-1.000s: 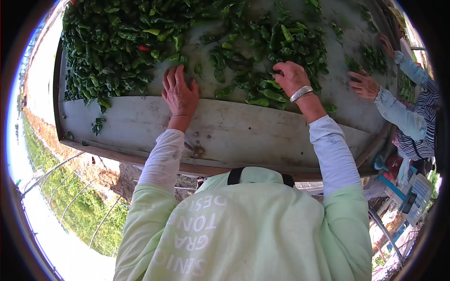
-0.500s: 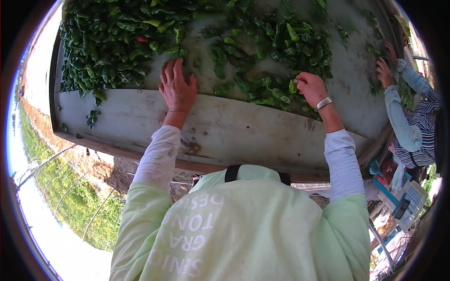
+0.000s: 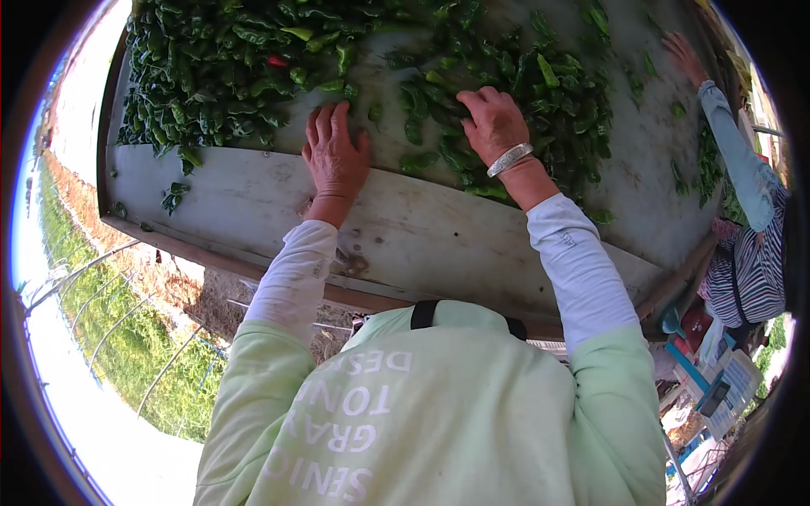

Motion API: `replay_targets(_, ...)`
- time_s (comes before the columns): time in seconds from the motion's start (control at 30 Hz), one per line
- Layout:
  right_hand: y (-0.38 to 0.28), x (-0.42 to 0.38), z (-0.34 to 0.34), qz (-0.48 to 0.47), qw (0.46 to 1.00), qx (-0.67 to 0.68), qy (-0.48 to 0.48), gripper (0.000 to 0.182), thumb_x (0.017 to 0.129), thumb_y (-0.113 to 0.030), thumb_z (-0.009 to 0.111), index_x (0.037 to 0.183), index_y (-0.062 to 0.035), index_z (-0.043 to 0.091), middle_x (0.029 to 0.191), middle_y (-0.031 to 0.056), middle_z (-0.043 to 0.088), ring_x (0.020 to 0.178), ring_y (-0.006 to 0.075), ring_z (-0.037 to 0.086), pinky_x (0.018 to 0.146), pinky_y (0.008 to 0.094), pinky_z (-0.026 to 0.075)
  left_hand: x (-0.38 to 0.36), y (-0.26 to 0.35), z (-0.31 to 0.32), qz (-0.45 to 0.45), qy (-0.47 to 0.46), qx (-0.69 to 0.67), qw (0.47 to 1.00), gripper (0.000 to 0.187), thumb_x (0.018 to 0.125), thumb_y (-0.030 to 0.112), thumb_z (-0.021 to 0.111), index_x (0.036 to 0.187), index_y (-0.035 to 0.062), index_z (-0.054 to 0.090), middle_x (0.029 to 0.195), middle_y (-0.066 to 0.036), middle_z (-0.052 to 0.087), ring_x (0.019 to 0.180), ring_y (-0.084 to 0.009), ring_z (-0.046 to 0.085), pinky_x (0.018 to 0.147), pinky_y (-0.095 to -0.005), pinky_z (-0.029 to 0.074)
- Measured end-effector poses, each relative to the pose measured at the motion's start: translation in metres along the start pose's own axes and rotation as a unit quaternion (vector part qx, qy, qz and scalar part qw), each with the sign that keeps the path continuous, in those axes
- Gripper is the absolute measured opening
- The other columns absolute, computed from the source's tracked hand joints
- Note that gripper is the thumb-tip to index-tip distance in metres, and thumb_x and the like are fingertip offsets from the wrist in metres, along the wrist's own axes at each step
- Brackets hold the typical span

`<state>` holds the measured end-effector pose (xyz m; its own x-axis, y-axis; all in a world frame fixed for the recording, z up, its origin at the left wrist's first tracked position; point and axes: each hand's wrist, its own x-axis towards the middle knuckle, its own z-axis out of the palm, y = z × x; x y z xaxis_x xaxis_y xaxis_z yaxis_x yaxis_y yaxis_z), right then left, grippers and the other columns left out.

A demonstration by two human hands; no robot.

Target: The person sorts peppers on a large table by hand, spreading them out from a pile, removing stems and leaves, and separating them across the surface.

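Many green peppers (image 3: 202, 67) lie heaped on a pale tabletop (image 3: 472, 228). My left hand (image 3: 336, 156) rests at the near edge of the bare strip between two heaps, fingers bent and slightly apart, with nothing visible in it. Just beyond its fingertips are a few loose green peppers. Over the left side of the looser pepper heap (image 3: 574, 110) is my right hand (image 3: 499, 131), wearing a silver bracelet (image 3: 510, 158). Its fingers are curved, the thumb apart from the index finger, and no pepper shows between them. A red pepper (image 3: 278, 61) stands out in the left heap.
A metal strip (image 3: 405, 211) and a wooden rim (image 3: 363, 297) run along the near side. At the right, another person's hand (image 3: 685, 57) reaches over scattered peppers. A blue-and-white item (image 3: 730, 384) is at the lower right.
My right hand has moved left across the peppers; the light green pepper it pinched is no longer visible in it. My left hand stays in place. The co-worker's arm has reached farther.
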<state>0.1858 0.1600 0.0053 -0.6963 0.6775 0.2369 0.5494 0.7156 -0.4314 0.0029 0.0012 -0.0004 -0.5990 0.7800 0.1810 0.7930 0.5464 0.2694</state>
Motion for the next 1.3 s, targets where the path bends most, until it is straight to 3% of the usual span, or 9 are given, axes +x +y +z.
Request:
replay_targets(0.33, 0.013, 0.006, -0.004, 0.131, 0.977, 0.156, -0.059, 0.008, 0.073, -0.013, 0.065, 0.079, -0.0086, 0.063, 0.086, 0.0124, 0.062, 0.075, 0.0329, 0.061, 0.066, 0.0408, 0.05, -0.001, -0.003, -0.001, 0.002, -0.006, -0.019, 1.0, 0.054, 0.076, 0.023, 0.062, 0.125, 0.0154, 0.043, 0.131, -0.006, 0.04, 0.128, -0.0272, 0.031, 0.094, -0.0491, 0.033)
replay_targets(0.77, -0.024, 0.016, 0.007, 0.1, 0.969, -0.081, -0.209, 0.014, 0.071, -0.012, 0.064, 0.082, -0.0045, 0.068, 0.089, 0.0168, 0.066, 0.079, 0.0344, 0.063, 0.071, 0.0381, 0.053, -0.001, -0.008, 0.0, -0.003, 0.008, -0.031, 0.999, 0.052, 0.073, 0.019, 0.065, 0.122, 0.0152, 0.047, 0.128, -0.005, 0.043, 0.126, -0.0284, 0.033, 0.094, -0.0477, 0.033)
replay_targets(0.83, -0.014, 0.001, -0.008, 0.175, 0.964, 0.112, -0.168, 0.012, 0.07, -0.012, 0.064, 0.078, -0.0031, 0.067, 0.082, 0.0149, 0.067, 0.071, 0.0282, 0.064, 0.067, 0.0355, 0.052, -0.001, -0.021, 0.005, 0.055, 0.099, -0.109, 0.988, 0.05, 0.071, 0.015, 0.067, 0.118, 0.0144, 0.051, 0.123, -0.007, 0.048, 0.123, -0.0295, 0.037, 0.093, -0.0429, 0.036)
replay_targets(0.93, -0.01, -0.023, -0.032, 0.369, 0.825, 0.402, -0.145, 0.012, 0.069, -0.01, 0.066, 0.079, -0.0033, 0.066, 0.072, 0.0091, 0.065, 0.064, 0.0187, 0.061, 0.063, 0.0289, 0.05, -0.014, 0.005, -0.028, 0.082, 0.123, -0.189, 0.971, 0.041, 0.075, 0.007, 0.064, 0.115, 0.0099, 0.055, 0.115, -0.008, 0.055, 0.111, -0.0267, 0.051, 0.09, -0.0341, 0.041)
replay_targets(0.97, -0.015, -0.033, -0.04, 0.41, 0.746, 0.511, -0.121, 0.014, 0.069, -0.009, 0.068, 0.081, -0.0038, 0.066, 0.069, 0.007, 0.064, 0.062, 0.0164, 0.06, 0.063, 0.0267, 0.049, -0.028, 0.02, -0.038, 0.013, 0.014, -0.307, 0.951, 0.038, 0.079, 0.009, 0.062, 0.117, 0.009, 0.054, 0.114, -0.006, 0.056, 0.106, -0.0242, 0.054, 0.086, -0.0334, 0.044)
replay_targets(1.03, -0.036, -0.052, -0.044, 0.371, 0.759, 0.525, -0.1, 0.015, 0.069, -0.007, 0.067, 0.083, -0.0039, 0.066, 0.073, 0.0065, 0.063, 0.065, 0.0165, 0.061, 0.062, 0.0263, 0.049, -0.048, 0.052, -0.055, -0.054, -0.096, -0.417, 0.902, 0.036, 0.083, 0.011, 0.059, 0.119, 0.0081, 0.053, 0.112, -0.005, 0.058, 0.101, -0.0216, 0.058, 0.083, -0.0328, 0.047)
replay_targets(1.1, -0.06, -0.068, -0.043, 0.242, 0.851, 0.462, -0.051, 0.018, 0.07, -0.004, 0.066, 0.088, -0.0033, 0.065, 0.084, 0.0075, 0.063, 0.073, 0.0175, 0.062, 0.063, 0.0265, 0.05, -0.058, 0.077, -0.066, -0.262, -0.318, -0.671, 0.616, 0.033, 0.09, 0.015, 0.054, 0.121, 0.0044, 0.051, 0.105, -0.005, 0.06, 0.093, -0.0185, 0.061, 0.074, -0.0298, 0.05)
replay_targets(1.23, -0.086, -0.081, -0.045, 0.029, 0.959, 0.281, -0.018, 0.023, 0.072, -0.002, 0.064, 0.095, -0.0018, 0.062, 0.103, 0.0133, 0.061, 0.089, 0.0243, 0.06, 0.073, 0.0308, 0.051, -0.072, 0.071, -0.057, -0.278, -0.312, -0.755, 0.506, 0.031, 0.093, 0.015, 0.048, 0.12, 0.0008, 0.05, 0.099, -0.008, 0.061, 0.091, -0.0188, 0.062, 0.065, -0.0252, 0.049)
replay_targets(1.3, -0.095, -0.086, -0.043, 0.13, 0.851, 0.497, -0.106, 0.027, 0.072, -0.004, 0.064, 0.1, -0.0029, 0.062, 0.105, 0.0159, 0.06, 0.097, 0.0293, 0.058, 0.083, 0.0348, 0.049, -0.07, 0.052, -0.062, -0.328, -0.294, -0.748, 0.496, 0.027, 0.093, 0.014, 0.049, 0.117, 0.0031, 0.053, 0.094, -0.008, 0.061, 0.078, -0.0142, 0.061, 0.059, -0.0198, 0.045)
